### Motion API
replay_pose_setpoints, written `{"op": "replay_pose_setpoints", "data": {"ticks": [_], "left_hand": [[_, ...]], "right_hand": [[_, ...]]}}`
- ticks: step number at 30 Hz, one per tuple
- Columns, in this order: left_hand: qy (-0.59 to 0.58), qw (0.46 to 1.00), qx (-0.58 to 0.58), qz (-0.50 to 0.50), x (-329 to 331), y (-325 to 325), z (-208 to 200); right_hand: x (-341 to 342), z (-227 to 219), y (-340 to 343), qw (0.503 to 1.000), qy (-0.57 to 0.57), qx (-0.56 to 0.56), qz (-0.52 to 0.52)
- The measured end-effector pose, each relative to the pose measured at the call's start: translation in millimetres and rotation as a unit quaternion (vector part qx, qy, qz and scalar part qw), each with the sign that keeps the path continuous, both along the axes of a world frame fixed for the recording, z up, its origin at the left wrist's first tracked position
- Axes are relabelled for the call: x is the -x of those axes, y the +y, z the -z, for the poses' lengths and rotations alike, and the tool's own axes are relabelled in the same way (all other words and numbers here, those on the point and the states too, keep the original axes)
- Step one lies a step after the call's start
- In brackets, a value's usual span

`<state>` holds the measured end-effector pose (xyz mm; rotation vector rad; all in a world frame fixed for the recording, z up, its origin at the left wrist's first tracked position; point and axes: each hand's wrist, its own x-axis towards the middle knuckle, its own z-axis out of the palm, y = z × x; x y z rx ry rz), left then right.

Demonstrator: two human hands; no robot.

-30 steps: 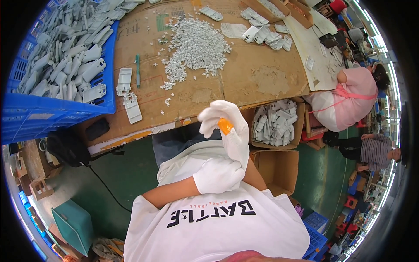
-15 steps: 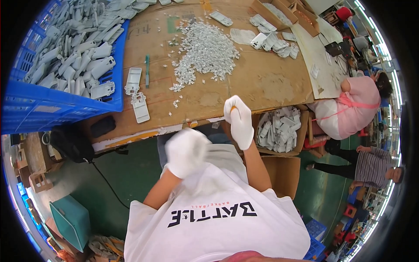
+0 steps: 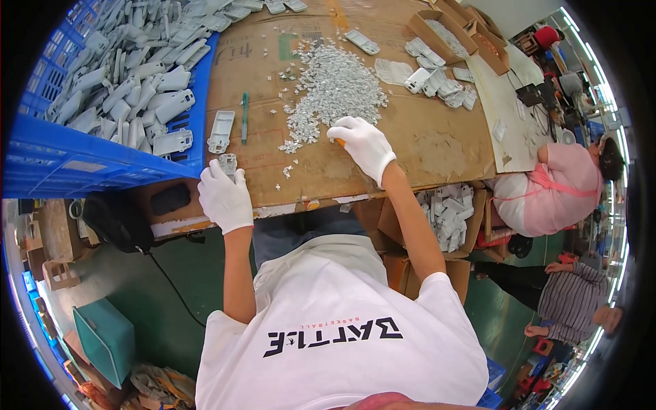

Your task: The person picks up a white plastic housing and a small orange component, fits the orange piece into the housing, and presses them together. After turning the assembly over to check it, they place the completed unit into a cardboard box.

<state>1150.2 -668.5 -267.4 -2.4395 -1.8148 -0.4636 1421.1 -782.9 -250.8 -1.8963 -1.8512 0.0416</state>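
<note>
My left hand point(image 3: 225, 198), in a white glove, grips the near end of a pale plastic casing point(image 3: 228, 162) at the table's front left. The glove hides most of that casing. Just beyond it lies a similar open-faced casing point(image 3: 221, 131), with a green pen point(image 3: 244, 117) to its right. My right hand point(image 3: 363, 145), gloved too, is closed around a slim orange thing point(image 3: 339, 142); only a bit of it shows, so its kind is unclear. Its fingertips are at the near edge of a heap of tiny whitish parts point(image 3: 342, 85).
A blue crate point(image 3: 102, 154) full of pale casings stands at the left. More casings point(image 3: 441, 85) and open cardboard boxes point(image 3: 437, 41) are at the far right. Below the table edge is a carton of white parts point(image 3: 447, 217). A person in pink point(image 3: 550, 188) sits at the right.
My left hand has moved forward and left from my lap onto the casing. My right hand has reached forward from the table edge to the heap, still holding the orange thing.
</note>
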Motion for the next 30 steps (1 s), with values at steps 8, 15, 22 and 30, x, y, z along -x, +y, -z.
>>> {"op": "replay_pose_setpoints", "data": {"ticks": [8,15,22,30], "left_hand": [[0.029,0.999,-0.012,0.014,6,5,0],[-0.199,0.958,0.127,0.164,17,21,12],[-0.495,0.802,0.268,0.200,-9,3,5],[-0.451,0.819,0.241,0.260,-83,-47,-28]], "right_hand": [[-14,26,7,0.993,-0.075,-0.019,-0.093],[-4,26,12,0.989,-0.108,0.104,-0.006],[9,30,9,0.996,-0.028,0.046,0.073],[66,-34,-33,0.863,0.460,-0.176,0.113]]}}
